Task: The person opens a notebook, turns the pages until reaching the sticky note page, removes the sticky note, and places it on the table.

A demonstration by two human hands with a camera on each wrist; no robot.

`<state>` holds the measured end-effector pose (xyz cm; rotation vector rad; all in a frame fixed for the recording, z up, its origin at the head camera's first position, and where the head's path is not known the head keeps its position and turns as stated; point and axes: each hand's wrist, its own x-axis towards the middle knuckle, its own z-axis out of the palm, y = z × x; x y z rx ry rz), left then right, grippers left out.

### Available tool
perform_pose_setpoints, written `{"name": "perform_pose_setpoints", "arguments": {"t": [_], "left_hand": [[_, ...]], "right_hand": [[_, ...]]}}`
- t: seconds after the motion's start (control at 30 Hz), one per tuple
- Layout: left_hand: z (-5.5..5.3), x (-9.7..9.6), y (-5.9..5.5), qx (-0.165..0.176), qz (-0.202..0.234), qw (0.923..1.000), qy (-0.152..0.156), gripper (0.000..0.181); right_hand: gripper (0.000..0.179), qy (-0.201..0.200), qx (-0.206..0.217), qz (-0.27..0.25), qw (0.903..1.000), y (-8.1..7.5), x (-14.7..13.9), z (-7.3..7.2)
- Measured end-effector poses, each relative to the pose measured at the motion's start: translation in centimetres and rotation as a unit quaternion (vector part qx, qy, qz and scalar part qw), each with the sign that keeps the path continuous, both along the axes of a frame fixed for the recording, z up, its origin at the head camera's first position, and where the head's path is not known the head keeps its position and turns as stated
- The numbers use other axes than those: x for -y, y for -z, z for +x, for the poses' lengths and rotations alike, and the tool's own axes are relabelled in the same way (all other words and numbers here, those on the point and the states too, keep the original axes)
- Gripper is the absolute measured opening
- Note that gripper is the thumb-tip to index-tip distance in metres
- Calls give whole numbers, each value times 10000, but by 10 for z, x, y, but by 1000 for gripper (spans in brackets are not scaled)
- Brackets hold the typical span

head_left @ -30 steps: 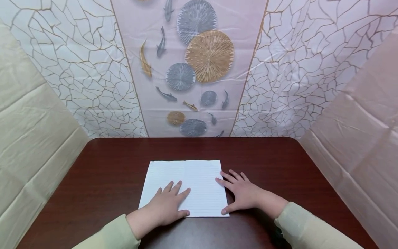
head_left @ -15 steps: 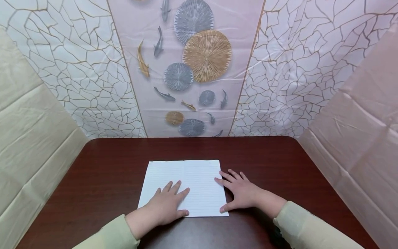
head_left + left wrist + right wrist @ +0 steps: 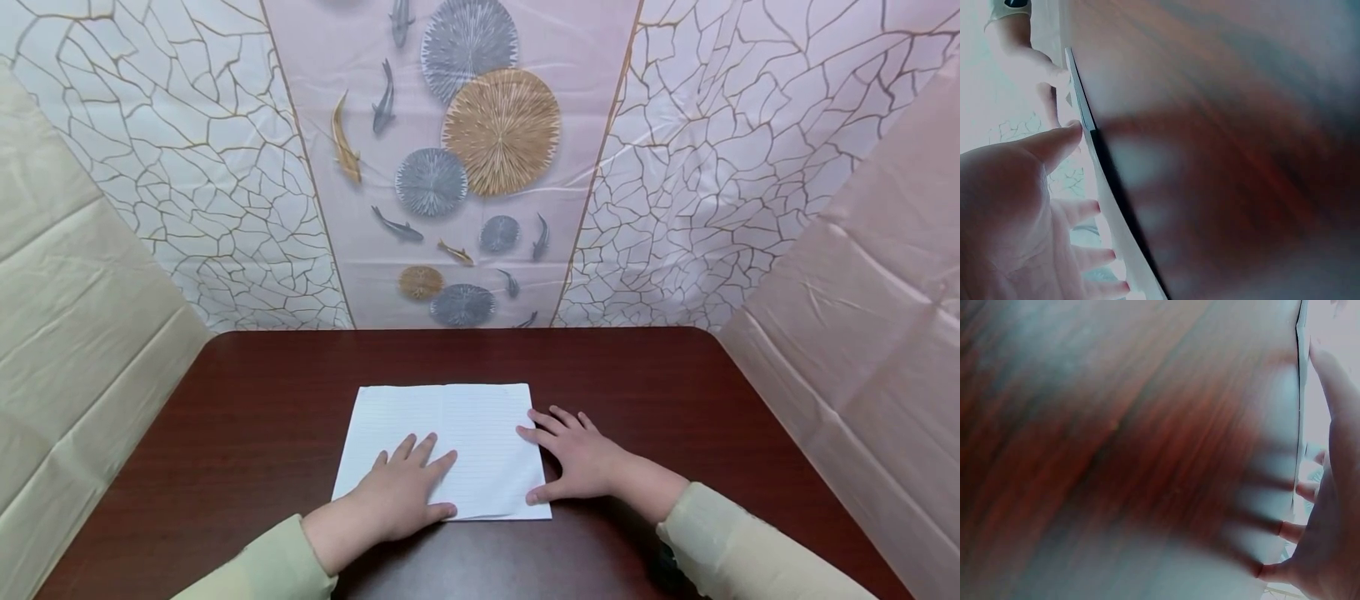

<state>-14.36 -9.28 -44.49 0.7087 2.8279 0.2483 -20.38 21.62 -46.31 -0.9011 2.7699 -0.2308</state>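
Note:
An open notebook [image 3: 480,417] with ruled white pages lies flat on the dark red-brown table [image 3: 262,400], its centre fold running away from me in the head view. My left hand [image 3: 397,492] rests on the left page, fingers spread, the thumb near the bottom edge. At the right edge is my right hand [image 3: 585,462]: its thumb touches the lower right corner of the page and its index fingertip the page's side, while other fingers reach onto the table. The right page bulges slightly along the bottom. In the right wrist view, several fingertips [image 3: 1290,531] of that hand touch the wood.
A patterned cloth [image 3: 465,167] with fish and round leaf shapes hangs behind the table's far edge. Pale padded panels stand on the left [image 3: 90,333] and right [image 3: 862,317] sides. A dark object under the right sleeve [image 3: 720,533] is mostly hidden.
My right thumb has slid slightly inward and away from me, and the right page now bulges at its bottom edge. The left hand has stayed in place on the notebook.

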Motion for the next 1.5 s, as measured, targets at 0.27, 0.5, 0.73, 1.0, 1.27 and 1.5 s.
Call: {"name": "perform_pose_setpoints", "arguments": {"t": [0.27,0.5,0.73,1.0,1.27,1.5], "left_hand": [[4,-8,-1,-547,12,9985,-26,66],[8,-17,-3,-1387,-53,9894,434,48],[10,-29,-1,-2210,-256,9692,1054,44],[10,-40,1,-3265,-512,9255,1848,38],[8,-46,1,-3530,-587,9104,2078,19],[6,-50,4,-3710,-564,9035,2070,6]], "right_hand": [[99,109,-276,-34,9996,0,3,1],[97,211,-329,-45,9992,0,4,0],[96,204,-453,-42,9988,0,4,0],[95,176,-496,-40,9986,1,6,0],[95,205,-454,-56,9987,3,7,0],[96,204,-498,77,9985,4,5,-2]]}}
